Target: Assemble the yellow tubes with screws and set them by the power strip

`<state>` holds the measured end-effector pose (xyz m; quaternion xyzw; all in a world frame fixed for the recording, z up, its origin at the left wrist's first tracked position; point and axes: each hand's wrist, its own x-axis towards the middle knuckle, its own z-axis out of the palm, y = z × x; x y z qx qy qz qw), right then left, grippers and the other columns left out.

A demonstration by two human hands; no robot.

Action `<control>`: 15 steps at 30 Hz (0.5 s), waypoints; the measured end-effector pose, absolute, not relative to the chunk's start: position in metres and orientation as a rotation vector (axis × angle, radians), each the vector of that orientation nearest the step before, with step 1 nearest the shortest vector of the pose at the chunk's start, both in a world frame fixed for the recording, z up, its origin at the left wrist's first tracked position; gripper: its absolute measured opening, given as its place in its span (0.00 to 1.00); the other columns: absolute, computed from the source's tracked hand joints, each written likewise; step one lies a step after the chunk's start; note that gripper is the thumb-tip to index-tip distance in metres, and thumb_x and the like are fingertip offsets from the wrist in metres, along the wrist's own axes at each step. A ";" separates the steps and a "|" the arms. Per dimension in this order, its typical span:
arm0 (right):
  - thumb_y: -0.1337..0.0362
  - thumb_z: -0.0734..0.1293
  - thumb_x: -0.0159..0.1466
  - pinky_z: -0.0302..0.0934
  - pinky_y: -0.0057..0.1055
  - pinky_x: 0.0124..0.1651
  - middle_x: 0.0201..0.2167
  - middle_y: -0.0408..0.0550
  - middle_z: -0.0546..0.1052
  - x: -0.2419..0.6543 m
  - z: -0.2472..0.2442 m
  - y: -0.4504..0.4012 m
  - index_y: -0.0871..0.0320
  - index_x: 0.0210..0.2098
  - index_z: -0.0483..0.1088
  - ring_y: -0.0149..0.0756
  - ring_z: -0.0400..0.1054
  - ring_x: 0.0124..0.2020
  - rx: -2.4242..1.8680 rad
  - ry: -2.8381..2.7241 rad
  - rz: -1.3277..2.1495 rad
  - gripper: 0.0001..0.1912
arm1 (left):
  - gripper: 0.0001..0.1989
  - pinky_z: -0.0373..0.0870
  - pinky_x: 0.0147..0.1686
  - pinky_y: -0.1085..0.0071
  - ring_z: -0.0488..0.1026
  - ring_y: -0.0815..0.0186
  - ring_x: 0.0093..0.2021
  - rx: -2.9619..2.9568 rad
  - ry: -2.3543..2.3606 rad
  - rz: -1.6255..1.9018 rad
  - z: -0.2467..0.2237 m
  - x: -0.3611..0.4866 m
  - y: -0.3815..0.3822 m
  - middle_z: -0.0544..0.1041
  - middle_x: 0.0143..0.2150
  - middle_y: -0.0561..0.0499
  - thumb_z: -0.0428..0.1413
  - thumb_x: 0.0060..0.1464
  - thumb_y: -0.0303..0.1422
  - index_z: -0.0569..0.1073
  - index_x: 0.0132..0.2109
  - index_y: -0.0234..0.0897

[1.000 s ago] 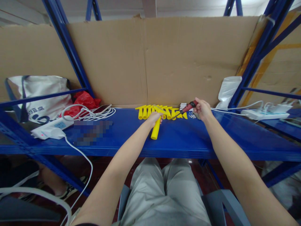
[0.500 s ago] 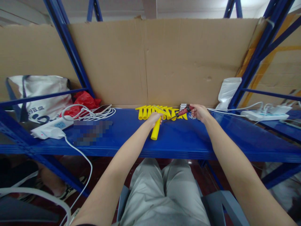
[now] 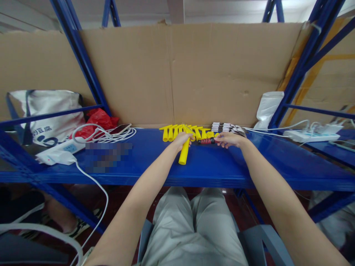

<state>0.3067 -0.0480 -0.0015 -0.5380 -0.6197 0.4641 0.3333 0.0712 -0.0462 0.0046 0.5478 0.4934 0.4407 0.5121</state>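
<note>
My left hand (image 3: 183,139) is closed around a yellow T-shaped plastic handle (image 3: 183,156), whose round end points toward me. My fingers hide its middle. To the right, a red and black screwdriver (image 3: 206,141) lies on the blue shelf. Close to its black end, my right hand (image 3: 229,140) has its fingers apart and holds nothing that I can see. Behind my left hand, several similar yellow handles (image 3: 165,135) lie in a row. Small yellow pieces (image 3: 210,134) lie beyond the screwdriver. Behind my right hand is a stack of flat white and dark pieces (image 3: 221,126).
A cardboard sheet (image 3: 177,74) stands along the back of the blue shelf (image 3: 149,162). On the left are a white power strip (image 3: 59,152), coiled white cables (image 3: 119,133), a red plastic bag (image 3: 101,120) and a cloth bag (image 3: 55,114). A white pouch (image 3: 269,110) leans at the right.
My right hand has lowered and let go of the screwdriver, which now lies on the shelf. My left hand still holds the yellow handle in about the same place.
</note>
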 end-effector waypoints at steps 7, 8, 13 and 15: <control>0.55 0.76 0.45 0.52 0.18 0.12 0.17 0.44 0.74 0.300 0.001 -0.052 0.58 0.25 0.68 0.25 0.62 0.13 -1.551 -1.653 1.101 0.17 | 0.27 0.62 0.18 0.81 0.68 0.76 0.21 1.389 1.090 1.132 0.007 0.072 -0.049 0.73 0.37 0.49 0.51 0.51 0.20 0.61 0.58 0.35; 0.55 0.76 0.45 0.52 0.18 0.12 0.17 0.45 0.74 0.300 0.002 -0.052 0.58 0.24 0.68 0.25 0.62 0.13 -1.571 -1.661 1.089 0.17 | 0.30 0.62 0.18 0.81 0.68 0.76 0.22 1.399 1.088 1.134 0.006 0.072 -0.049 0.73 0.39 0.48 0.51 0.51 0.19 0.59 0.61 0.37; 0.53 0.75 0.46 0.50 0.18 0.10 0.16 0.46 0.74 0.304 -0.001 -0.050 0.59 0.21 0.69 0.25 0.62 0.12 -1.601 -1.721 1.033 0.17 | 0.33 0.60 0.18 0.80 0.68 0.75 0.23 1.473 1.105 1.104 0.003 0.073 -0.048 0.74 0.42 0.46 0.51 0.48 0.16 0.63 0.61 0.39; 0.54 0.75 0.47 0.49 0.18 0.10 0.15 0.45 0.73 0.306 -0.002 -0.048 0.59 0.20 0.69 0.25 0.61 0.12 -1.584 -1.740 1.016 0.16 | 0.31 0.60 0.18 0.80 0.68 0.75 0.22 1.516 1.115 1.077 0.001 0.073 -0.049 0.75 0.41 0.46 0.51 0.48 0.16 0.67 0.59 0.38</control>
